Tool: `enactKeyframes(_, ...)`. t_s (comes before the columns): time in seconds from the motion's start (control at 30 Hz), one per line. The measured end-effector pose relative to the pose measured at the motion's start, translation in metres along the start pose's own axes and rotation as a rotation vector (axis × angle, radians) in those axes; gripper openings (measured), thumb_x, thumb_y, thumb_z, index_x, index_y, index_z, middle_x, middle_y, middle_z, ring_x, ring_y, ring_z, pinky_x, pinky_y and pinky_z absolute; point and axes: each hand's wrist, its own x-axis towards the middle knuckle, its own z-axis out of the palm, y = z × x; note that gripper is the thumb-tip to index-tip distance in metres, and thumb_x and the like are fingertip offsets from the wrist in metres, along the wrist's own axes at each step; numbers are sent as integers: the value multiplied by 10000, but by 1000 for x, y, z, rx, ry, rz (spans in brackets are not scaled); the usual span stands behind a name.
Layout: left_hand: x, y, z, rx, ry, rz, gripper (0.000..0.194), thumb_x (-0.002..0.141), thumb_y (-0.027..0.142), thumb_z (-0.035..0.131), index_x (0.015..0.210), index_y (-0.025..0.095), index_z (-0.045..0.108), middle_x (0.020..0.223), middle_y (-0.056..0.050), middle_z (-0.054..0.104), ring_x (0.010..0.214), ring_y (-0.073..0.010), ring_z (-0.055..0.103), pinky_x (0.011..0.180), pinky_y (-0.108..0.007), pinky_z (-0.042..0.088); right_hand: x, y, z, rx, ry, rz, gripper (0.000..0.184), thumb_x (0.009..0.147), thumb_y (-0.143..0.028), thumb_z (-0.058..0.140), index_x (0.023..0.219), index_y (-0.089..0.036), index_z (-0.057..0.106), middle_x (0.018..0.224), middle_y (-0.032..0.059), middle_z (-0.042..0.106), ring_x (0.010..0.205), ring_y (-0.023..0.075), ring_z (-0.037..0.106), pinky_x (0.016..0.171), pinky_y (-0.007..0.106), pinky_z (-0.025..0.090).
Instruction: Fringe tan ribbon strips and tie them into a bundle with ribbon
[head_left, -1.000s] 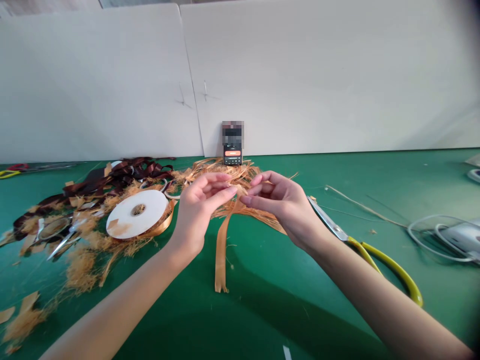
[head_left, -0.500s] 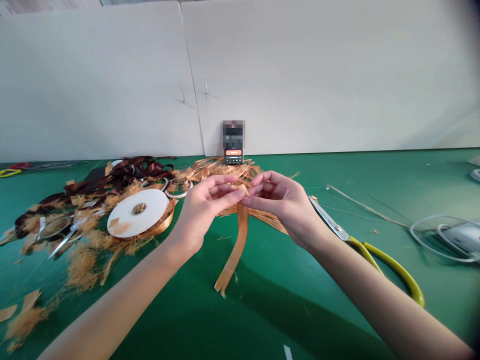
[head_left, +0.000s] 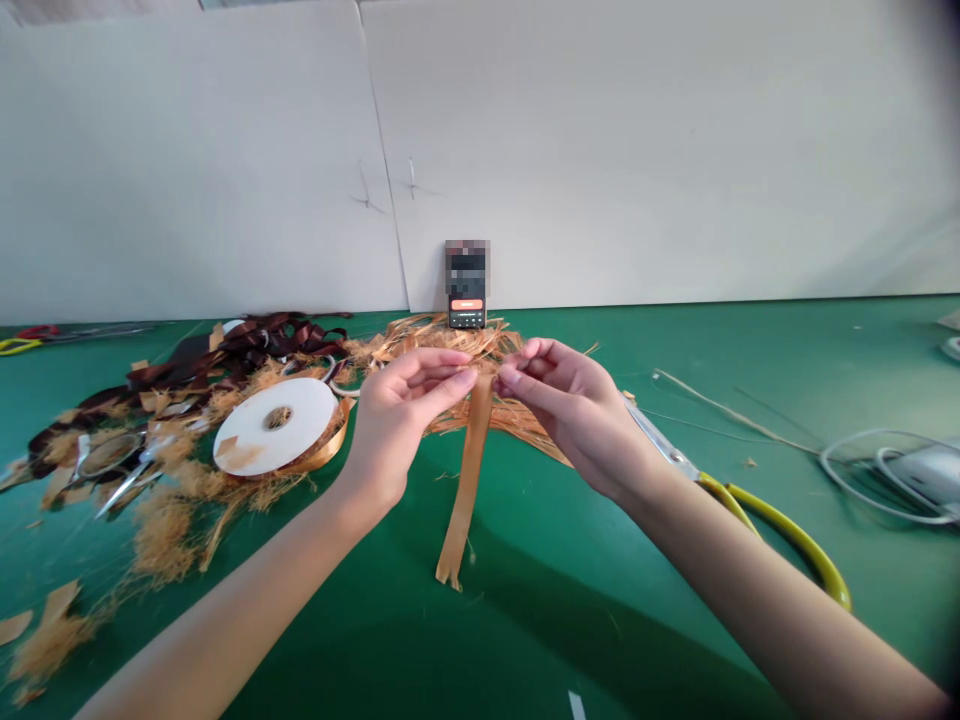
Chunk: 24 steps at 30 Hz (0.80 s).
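Note:
A tan satin ribbon (head_left: 467, 490) hangs from between my hands, its frayed lower end pointing toward me over the green table. My left hand (head_left: 401, 410) pinches the ribbon's upper left corner between thumb and fingers. At the upper right corner my right hand (head_left: 570, 410) has its thumb and index finger closed on the ribbon. Just behind the fingers lies a bundle of cut tan ribbon strips (head_left: 517, 420), partly hidden by both hands.
On the left lie a white ribbon spool (head_left: 259, 425), dark brown ribbon (head_left: 247, 350), frayed tan threads (head_left: 169, 530) and small scissors (head_left: 127, 485). Yellow-handled scissors (head_left: 795, 530) rest beside my right forearm. A phone (head_left: 467, 285) leans against the white wall; a cable (head_left: 862, 500) is far right.
My fingertips have drawn slightly apart, and the ribbon's gathered top now shows flatter between them. The hanging part has straightened, its lower end shifting a little right.

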Motion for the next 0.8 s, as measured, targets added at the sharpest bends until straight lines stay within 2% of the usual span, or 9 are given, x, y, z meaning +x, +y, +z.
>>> enactKeyframes(0.2, 2, 3, 0, -52, 34, -34, 156, 700, 234, 752, 843, 192, 706, 889, -26, 721, 863, -156, 671, 841, -286, 536, 0, 0, 0, 29, 3, 20, 264, 732, -222, 733, 833, -199, 491, 807, -19, 594, 811, 111, 610, 849, 276, 471)
enactKeyframes(0.33, 1, 4, 1, -41, -29, -89, 229, 684, 250, 766, 895, 195, 695, 902, -27, 721, 884, -162, 672, 832, -280, 539, 0, -1, 0, 49, 7, 33, 239, 746, -222, 720, 834, -195, 499, 822, -12, 600, 820, 113, 609, 862, 281, 469)
enactKeyframes(0.5, -1, 2, 1, -2, -67, -149, 230, 658, 226, 778, 865, 192, 684, 796, -17, 715, 826, -180, 684, 766, -302, 562, 1, -2, 2, 93, 25, 60, 236, 738, -200, 713, 849, -190, 505, 816, -20, 603, 755, 91, 596, 814, 264, 484)
enactKeyframes(0.67, -1, 1, 1, 22, -81, -162, 266, 663, 236, 778, 902, 186, 673, 782, -11, 718, 805, -168, 688, 739, -273, 559, 0, -3, 2, 55, 52, 15, 356, 636, -114, 754, 877, -185, 502, 844, -17, 592, 784, 97, 597, 753, 242, 511)
enactKeyframes(0.8, -2, 2, 1, 50, -122, -182, 320, 658, 250, 788, 945, 186, 662, 777, -3, 724, 793, -161, 692, 760, -269, 549, 1, 0, 2, -10, 39, -52, 377, 637, -94, 749, 902, -185, 497, 802, -25, 587, 752, 95, 598, 704, 241, 530)
